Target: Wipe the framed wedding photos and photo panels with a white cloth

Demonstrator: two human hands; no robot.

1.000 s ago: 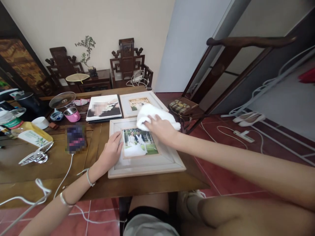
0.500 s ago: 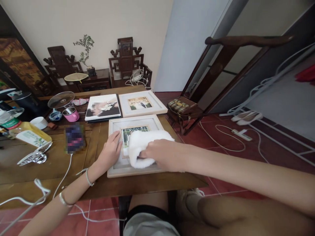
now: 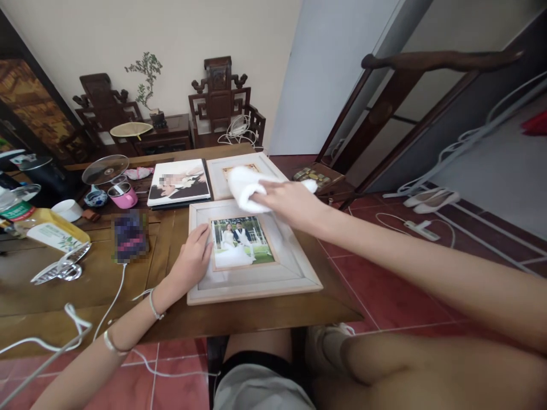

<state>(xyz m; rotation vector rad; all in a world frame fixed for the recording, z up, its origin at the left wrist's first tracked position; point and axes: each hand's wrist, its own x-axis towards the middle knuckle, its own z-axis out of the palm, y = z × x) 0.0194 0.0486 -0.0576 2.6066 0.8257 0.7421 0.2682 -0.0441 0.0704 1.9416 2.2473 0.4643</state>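
Note:
A pale wooden picture frame (image 3: 256,285) with a wedding photo lies flat near the front edge of the brown table (image 3: 85,296). My left hand (image 3: 193,262) rests open on the frame's left border, fingers flat. My right hand (image 3: 290,200) presses a white cloth (image 3: 244,185) at the frame's far edge, where it meets a second framed photo (image 3: 222,176) lying behind. The cloth covers part of that second frame.
A photo album (image 3: 179,183) lies left of the far frame. Further left are a pink cup (image 3: 123,196), a small fan (image 3: 105,169), a phone (image 3: 130,236) on a white cable, a hair clip (image 3: 60,269) and a yellow pack. A dark wooden chair (image 3: 384,114) stands to the right.
My right hand swept the cloth from the frame's far edge down over the photo, then back up to the far edge. The left hand has stayed on the left border.

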